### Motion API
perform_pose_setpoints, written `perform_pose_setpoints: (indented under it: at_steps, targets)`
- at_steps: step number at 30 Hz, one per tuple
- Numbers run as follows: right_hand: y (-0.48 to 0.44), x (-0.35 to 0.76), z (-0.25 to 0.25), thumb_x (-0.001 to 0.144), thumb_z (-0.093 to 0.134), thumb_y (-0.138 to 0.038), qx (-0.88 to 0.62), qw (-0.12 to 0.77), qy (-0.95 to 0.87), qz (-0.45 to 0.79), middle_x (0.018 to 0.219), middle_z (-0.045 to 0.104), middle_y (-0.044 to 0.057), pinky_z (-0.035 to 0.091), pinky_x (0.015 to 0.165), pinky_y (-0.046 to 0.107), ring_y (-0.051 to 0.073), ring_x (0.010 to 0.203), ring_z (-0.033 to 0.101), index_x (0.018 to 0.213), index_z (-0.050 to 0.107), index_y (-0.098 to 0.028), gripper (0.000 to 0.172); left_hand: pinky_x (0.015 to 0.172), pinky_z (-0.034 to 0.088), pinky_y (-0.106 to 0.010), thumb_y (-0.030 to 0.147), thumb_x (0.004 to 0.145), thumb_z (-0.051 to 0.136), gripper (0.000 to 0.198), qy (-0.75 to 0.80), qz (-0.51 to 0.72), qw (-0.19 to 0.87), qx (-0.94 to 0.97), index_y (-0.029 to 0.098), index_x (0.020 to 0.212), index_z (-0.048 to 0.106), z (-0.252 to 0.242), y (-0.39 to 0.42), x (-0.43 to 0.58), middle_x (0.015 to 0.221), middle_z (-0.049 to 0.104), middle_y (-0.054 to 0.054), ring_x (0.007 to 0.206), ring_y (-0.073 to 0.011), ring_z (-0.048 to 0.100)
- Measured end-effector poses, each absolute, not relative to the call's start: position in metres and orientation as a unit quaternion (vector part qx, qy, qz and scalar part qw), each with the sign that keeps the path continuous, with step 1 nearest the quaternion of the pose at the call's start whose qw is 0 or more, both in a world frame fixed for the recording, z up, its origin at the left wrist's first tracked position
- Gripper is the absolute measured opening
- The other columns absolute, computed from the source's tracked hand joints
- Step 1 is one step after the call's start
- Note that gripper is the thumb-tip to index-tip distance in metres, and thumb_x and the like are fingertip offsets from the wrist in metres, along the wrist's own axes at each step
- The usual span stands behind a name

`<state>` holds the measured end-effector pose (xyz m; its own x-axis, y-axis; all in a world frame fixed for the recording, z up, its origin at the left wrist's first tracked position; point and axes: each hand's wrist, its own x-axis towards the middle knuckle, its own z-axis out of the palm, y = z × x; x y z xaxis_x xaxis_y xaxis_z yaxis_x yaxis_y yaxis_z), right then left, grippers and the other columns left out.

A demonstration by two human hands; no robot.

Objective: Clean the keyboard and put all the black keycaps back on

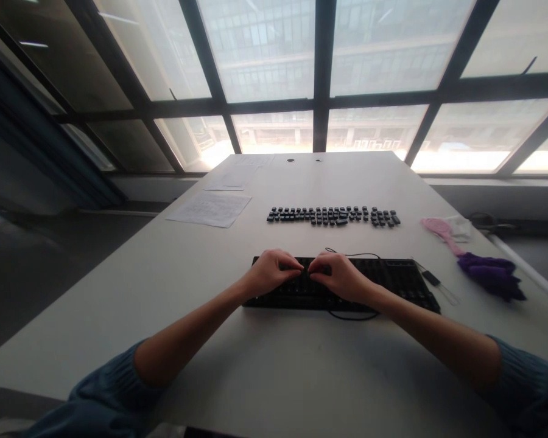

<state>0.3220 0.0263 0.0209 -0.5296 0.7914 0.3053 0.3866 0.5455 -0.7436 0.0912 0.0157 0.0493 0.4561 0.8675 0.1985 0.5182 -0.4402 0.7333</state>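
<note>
A black keyboard (393, 277) lies on the white table (274, 365) in front of me. My left hand (271, 272) and my right hand (340, 275) rest over its left half, fingers curled and fingertips meeting in a pinch at the keyboard's upper middle. Something small sits between the fingertips; I cannot make out what it is. Rows of loose black keycaps (333, 216) are laid out on the table beyond the keyboard. A thin black cable (354, 316) loops around the keyboard.
A printed sheet of paper (210, 208) lies at the left, more sheets (240, 176) behind it. At the right are a pink brush (442, 232) and a purple cloth (491, 274). A small wire tool (438, 285) lies by the keyboard's right end. Large windows stand behind the table.
</note>
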Motion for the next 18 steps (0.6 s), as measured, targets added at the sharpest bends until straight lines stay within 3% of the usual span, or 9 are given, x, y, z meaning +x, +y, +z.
perform_pose_setpoints:
  at_steps: [18]
  targets:
    - [0.020,0.319,0.014,0.083,0.069,-0.013,-0.354,0.299,-0.829,0.311,0.080,0.070,0.003,0.048,0.068,0.026,0.016,0.073,0.063,0.086,0.076,-0.018,0.009,0.089,0.048,-0.033,0.015,0.082,0.073,0.015,0.449,0.297,0.275,0.796,0.024,0.091,0.083,0.026,0.001,0.098,0.092,0.078,-0.003,0.090,-0.0198,0.067]
